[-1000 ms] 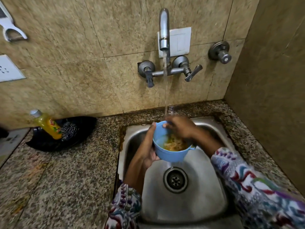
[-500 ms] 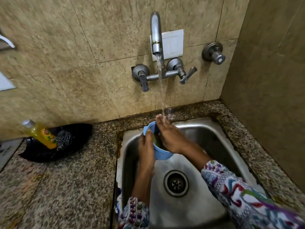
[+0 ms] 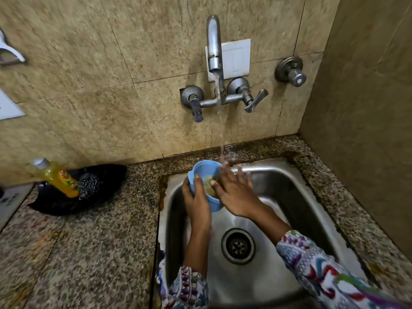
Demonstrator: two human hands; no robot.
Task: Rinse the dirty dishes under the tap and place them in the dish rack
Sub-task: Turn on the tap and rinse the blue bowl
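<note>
A small blue bowl with yellowish food residue inside is tilted over the steel sink, just left of the running stream from the wall tap. My left hand grips the bowl from its near side, thumb over the rim. My right hand has its fingers spread and fairly straight, thumb touching the inside of the bowl, fingertips under the falling water. No dish rack is in view.
On the granite counter to the left lies a black dish holding a yellow soap bottle and a steel scrubber. The drain sits mid-sink. A tiled wall closes the right side; a separate valve protrudes there.
The bowl has been tipped from upright under the stream onto its side and shifted slightly left. My right hand moved from the rim to rubbing inside, fingers now spread in the water.
</note>
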